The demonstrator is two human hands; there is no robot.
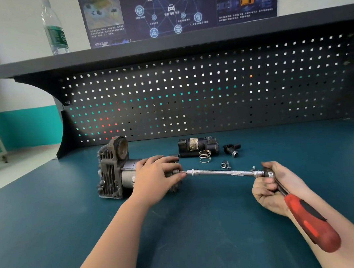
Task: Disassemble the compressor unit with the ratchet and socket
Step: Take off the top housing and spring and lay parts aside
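We are gripping the ratchet near its head with our right hand, its red handle lying along the forearm, while our left hand is curling over the compressor on the bench. We are keeping the long extension bar straight in line with the bolt and bracing the body so it cannot roll. Our fingers are hiding the bolt. Beyond, loose parts and a spring are lying, too small to name.

Poster: "智能网联汽车" under car icon
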